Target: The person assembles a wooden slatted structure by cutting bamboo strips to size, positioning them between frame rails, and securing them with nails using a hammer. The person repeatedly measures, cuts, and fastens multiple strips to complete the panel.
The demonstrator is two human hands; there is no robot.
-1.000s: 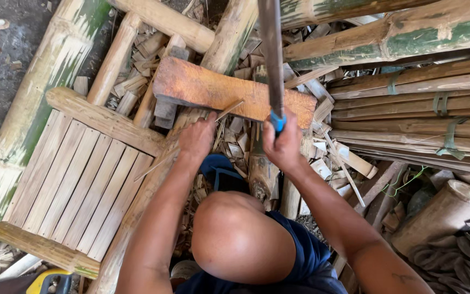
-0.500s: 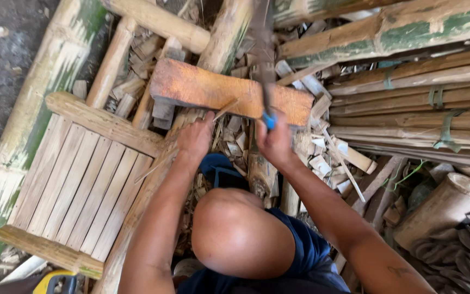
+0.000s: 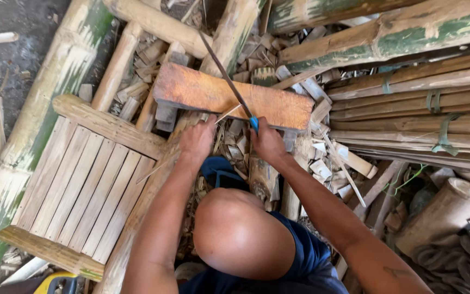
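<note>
The person crouches over a heap of bamboo offcuts, both arms stretched forward. The right hand [image 3: 267,142] is wrapped tight around the blue-handled end of a long dark blade [image 3: 225,76], which slants up and away across an orange-brown wooden block [image 3: 202,92]. The left hand [image 3: 198,139] pinches a thin bamboo sliver [image 3: 228,112] whose far end rests on the block's near edge, just beside the blade. The block lies across round bamboo poles [image 3: 235,27]. To the left sits a slatted bamboo panel [image 3: 77,185]; to the right, tied bundles of split bamboo strips [image 3: 409,109].
</note>
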